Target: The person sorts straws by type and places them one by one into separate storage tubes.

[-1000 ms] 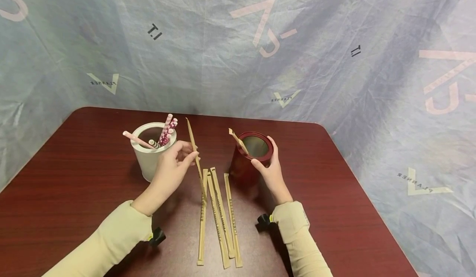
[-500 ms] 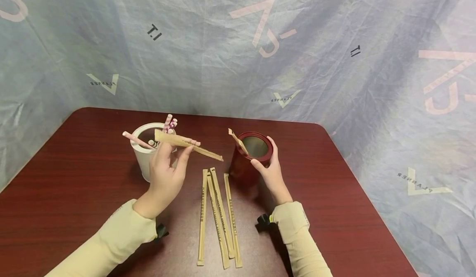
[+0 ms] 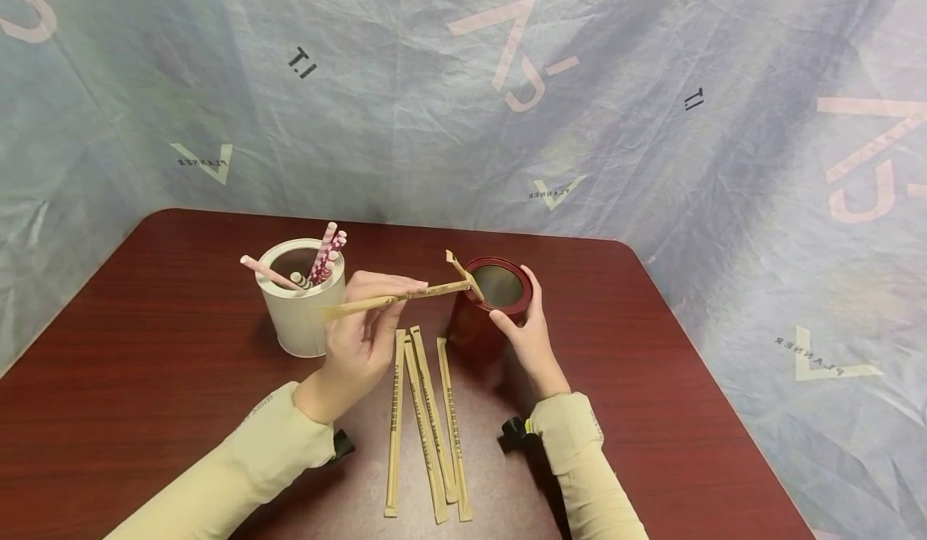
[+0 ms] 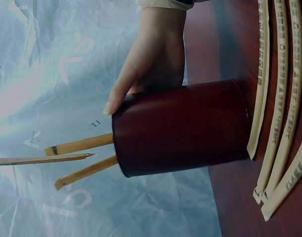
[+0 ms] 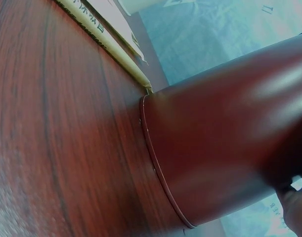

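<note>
My left hand (image 3: 352, 348) pinches a paper-wrapped straw (image 3: 438, 290), held nearly level in the head view, its tip by the rim of the dark red can (image 3: 474, 332). My right hand (image 3: 534, 332) grips that can near its top, thumb on the near side of the rim. Two wrapped straws stick out of the can in the left wrist view, one of them this wrapped straw (image 4: 86, 173); the held straw's tip appears close beside them, outside the mouth. Several more wrapped straws (image 3: 394, 435) lie on the table between my arms.
A white can (image 3: 293, 327) with several patterned pink and white straws (image 3: 320, 260) stands left of my left hand. The dark red wooden table (image 3: 181, 347) ends at the back against a printed grey cloth (image 3: 391, 97).
My left hand has turned the wrapped straw from steep to nearly level and carried it right, toward the red can. The right hand and the can have stayed in place.
</note>
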Motion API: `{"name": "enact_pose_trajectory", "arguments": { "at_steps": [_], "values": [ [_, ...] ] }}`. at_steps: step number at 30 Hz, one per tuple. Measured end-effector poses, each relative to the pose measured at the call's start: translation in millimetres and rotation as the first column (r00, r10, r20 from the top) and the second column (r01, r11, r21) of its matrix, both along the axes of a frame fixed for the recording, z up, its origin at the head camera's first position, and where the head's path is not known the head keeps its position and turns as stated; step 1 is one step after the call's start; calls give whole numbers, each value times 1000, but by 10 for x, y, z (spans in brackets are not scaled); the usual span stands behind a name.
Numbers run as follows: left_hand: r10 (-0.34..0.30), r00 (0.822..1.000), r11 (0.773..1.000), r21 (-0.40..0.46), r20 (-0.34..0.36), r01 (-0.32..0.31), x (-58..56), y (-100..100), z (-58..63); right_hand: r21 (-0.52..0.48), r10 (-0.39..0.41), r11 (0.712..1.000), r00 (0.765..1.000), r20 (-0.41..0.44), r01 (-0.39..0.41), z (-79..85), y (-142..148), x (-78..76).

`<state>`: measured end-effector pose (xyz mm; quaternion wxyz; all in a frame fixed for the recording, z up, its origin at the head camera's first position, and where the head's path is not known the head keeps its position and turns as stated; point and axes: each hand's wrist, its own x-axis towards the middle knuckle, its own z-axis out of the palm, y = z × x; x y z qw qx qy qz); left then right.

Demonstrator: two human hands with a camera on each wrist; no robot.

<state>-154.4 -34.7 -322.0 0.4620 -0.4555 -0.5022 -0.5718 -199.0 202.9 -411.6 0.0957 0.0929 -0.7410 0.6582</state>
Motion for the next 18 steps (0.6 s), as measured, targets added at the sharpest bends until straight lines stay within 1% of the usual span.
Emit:
{"name": "enact_pose_trajectory", "arguments": {
  "at_steps": [2, 4, 7, 11, 15, 18],
  "values": [
    [-23, 1000, 1000, -21, -8, 23, -29, 40, -12, 3, 1, 1000, 1000, 3, -1, 1, 1, -2],
    [-26, 999, 999, -41, -18, 26, -59, 79, -24, 6, -2, 1000, 1000, 8, 2, 1, -1, -2],
    [-8, 999, 997, -74, -35, 5, -99, 127, -57, 12, -4, 1000, 1000, 10, 4, 0, -3, -3],
    [14, 999, 991, -131, -35, -19, -137, 179, -115, 9, -2, 1000, 1000, 0, 2, 8, -4, -2],
    [44, 999, 979, -197, -31, -50, -151, 208, -155, 12, -1, 1000, 1000, -12, 1, 17, -3, -1],
    [62, 998, 973, -223, -34, -68, -156, 219, -165, 9, 0, 1000, 1000, -14, 0, 13, -4, -5]
  ]
}}
